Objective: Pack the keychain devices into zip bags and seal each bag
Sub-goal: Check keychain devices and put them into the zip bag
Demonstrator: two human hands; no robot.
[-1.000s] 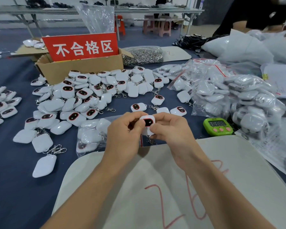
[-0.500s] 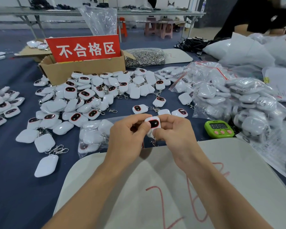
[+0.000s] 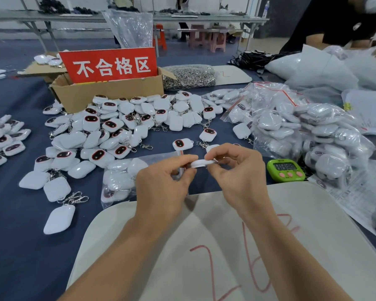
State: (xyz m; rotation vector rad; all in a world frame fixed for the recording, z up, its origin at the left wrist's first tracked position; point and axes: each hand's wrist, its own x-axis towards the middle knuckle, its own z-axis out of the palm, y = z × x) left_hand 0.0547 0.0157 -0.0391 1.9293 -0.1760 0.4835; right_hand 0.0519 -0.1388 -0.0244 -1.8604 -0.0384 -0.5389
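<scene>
My left hand (image 3: 163, 183) and my right hand (image 3: 237, 170) pinch one white keychain device (image 3: 201, 163) between them, turned edge-on, its metal clip at the right fingertips. A clear zip bag (image 3: 122, 177) holding several devices lies flat just behind my left hand. A heap of loose white devices (image 3: 122, 124) with dark red-rimmed faces covers the blue cloth beyond. Filled zip bags (image 3: 302, 131) pile up at the right.
A cardboard box (image 3: 109, 92) with a red sign stands at the back. A bag of metal clips (image 3: 189, 77) lies beside it. A green timer (image 3: 285, 170) sits right of my hands. A beige tray (image 3: 204, 246) is in front. Another person works far right.
The device I hold has turned from face-up to edge-on, and both hands have shifted slightly up and right.
</scene>
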